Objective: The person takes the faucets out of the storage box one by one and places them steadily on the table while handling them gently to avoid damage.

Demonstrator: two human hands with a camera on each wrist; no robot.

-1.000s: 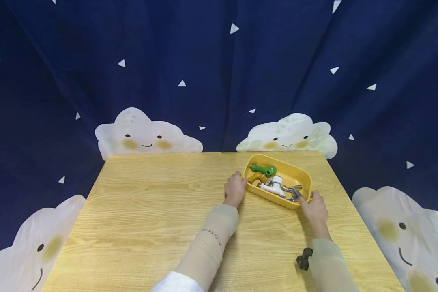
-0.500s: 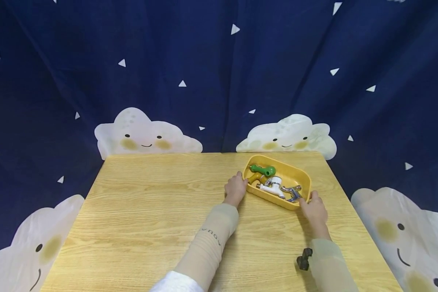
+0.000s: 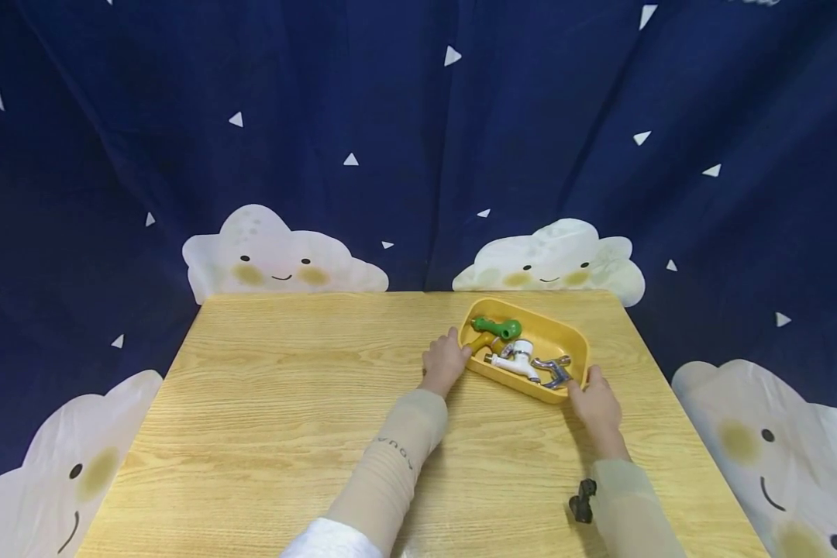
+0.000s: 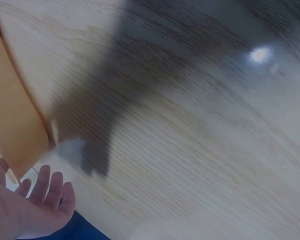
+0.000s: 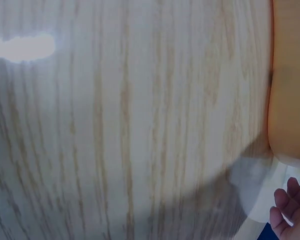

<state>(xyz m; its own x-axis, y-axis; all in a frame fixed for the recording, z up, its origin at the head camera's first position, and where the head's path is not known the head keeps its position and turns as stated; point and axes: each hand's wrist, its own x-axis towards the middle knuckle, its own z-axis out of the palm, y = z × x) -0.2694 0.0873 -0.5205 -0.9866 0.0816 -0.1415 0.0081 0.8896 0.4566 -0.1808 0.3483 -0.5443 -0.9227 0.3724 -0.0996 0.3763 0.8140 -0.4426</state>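
A yellow plastic basin sits at a slant near the back right of the table, with several taps in it. A green tap lies at its far left, beside a mustard-yellow tap. In front of these is a white tap, and a chrome tap lies at the right end. My left hand grips the basin's left end, thumb at the rim and fingers outside. At the near right corner, my right hand holds the rim. Each wrist view shows only the basin's outer wall and part of a hand.
The wooden table reaches back to a dark blue curtain with white triangles. Cloud cutouts stand along the table's back edge and sides. A small black device is beside my right wrist.
The basin has shifted slightly left and a little towards me, with both hands moving along with it. The taps stay in the same arrangement inside.
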